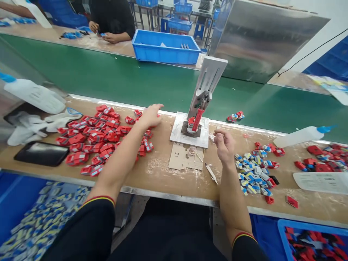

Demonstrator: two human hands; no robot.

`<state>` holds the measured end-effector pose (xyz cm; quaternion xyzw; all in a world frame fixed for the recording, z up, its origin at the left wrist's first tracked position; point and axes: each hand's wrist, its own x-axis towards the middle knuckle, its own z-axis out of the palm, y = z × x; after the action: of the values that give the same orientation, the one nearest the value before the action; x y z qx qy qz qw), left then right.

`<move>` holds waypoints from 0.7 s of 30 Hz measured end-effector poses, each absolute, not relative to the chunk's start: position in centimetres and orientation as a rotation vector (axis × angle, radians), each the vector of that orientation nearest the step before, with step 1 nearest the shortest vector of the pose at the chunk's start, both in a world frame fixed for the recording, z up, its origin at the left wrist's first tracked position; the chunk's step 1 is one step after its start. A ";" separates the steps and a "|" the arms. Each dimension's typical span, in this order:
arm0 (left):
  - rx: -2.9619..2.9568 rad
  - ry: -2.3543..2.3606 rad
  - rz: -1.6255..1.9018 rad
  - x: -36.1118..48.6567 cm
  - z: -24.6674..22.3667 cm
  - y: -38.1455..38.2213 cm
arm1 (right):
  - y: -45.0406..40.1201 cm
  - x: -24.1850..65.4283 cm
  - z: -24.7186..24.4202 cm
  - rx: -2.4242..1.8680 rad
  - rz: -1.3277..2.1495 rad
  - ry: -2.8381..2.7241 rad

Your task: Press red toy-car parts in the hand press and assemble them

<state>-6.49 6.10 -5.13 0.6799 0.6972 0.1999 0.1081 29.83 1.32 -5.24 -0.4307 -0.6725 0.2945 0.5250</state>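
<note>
My left hand is over the back edge of the bench, right of a heap of red plastic parts. Its index finger is stretched out, and a bit of red shows under the fingers. My right hand has its fingers curled together beside the press; what they hold, if anything, is too small to name. Between the hands stands a metal press with a red handle, its lever down near a red part on the base plate. White, blue and yellow parts lie right of my right hand.
Cardboard with a rubber band, a white-handled tool, a dark phone, gloves and white bottles lie on the bench. Beyond the green belt are a blue bin and another person's hands.
</note>
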 end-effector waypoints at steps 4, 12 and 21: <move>1.999 2.097 0.298 -8.1 -4.5 6.7 | 0.5 29.7 -5.9 -1.010 0.656 -1.990; 1.989 2.012 0.743 -6.1 -4.0 3.2 | -1.3 29.5 -5.6 -1.016 0.620 -2.348; 1.289 0.970 1.470 1.9 -6.2 -4.6 | -0.6 29.7 -7.0 -0.982 0.592 -2.396</move>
<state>1.87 -4.57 -6.25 0.5241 0.3943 0.5976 0.4612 29.74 -0.57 -7.03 -0.3590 -0.8756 0.2163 0.2401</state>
